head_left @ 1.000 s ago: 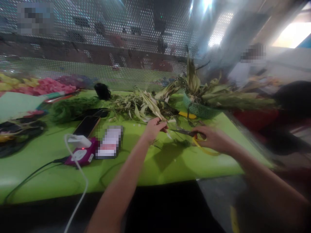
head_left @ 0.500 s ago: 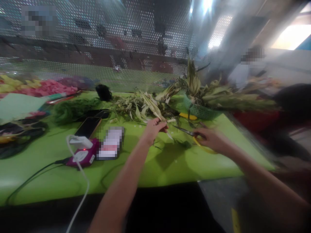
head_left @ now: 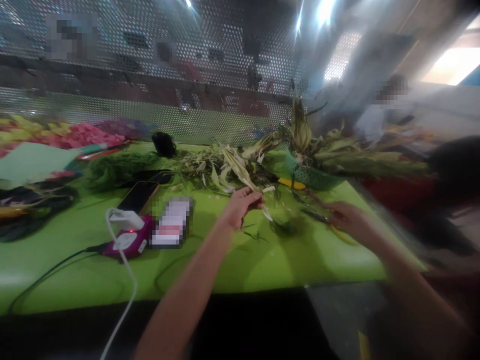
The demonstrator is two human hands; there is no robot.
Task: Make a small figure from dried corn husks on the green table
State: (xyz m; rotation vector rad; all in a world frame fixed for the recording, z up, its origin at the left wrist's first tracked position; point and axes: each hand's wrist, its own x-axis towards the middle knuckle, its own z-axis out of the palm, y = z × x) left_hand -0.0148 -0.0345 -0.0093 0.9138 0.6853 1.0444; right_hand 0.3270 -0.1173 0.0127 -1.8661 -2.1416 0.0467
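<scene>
My left hand (head_left: 242, 206) pinches a pale dried corn husk (head_left: 240, 170) over the green table; a short strip of it hangs below my fingers. To the right, my right hand (head_left: 347, 222) is closed on a pair of scissors (head_left: 315, 215) with yellow handles. Their blades point left, apart from the husk, and motion blurs them. Behind my left hand lies a heap of dried husks and stems (head_left: 198, 162). Small green scraps (head_left: 285, 226) lie between my hands, and a yellow-handled tool (head_left: 292, 183) rests beyond them.
A green basket (head_left: 311, 175) with husks stands at the back right. On the left are two phones (head_left: 138, 195), a purple power box (head_left: 129, 242) with a white cable, green netting (head_left: 116, 170) and pink material (head_left: 86, 137). Another person (head_left: 371, 117) is at the far right.
My right hand has moved right with the scissors, away from the husk. My left hand keeps its hold on the husk, and the view has shifted slightly.
</scene>
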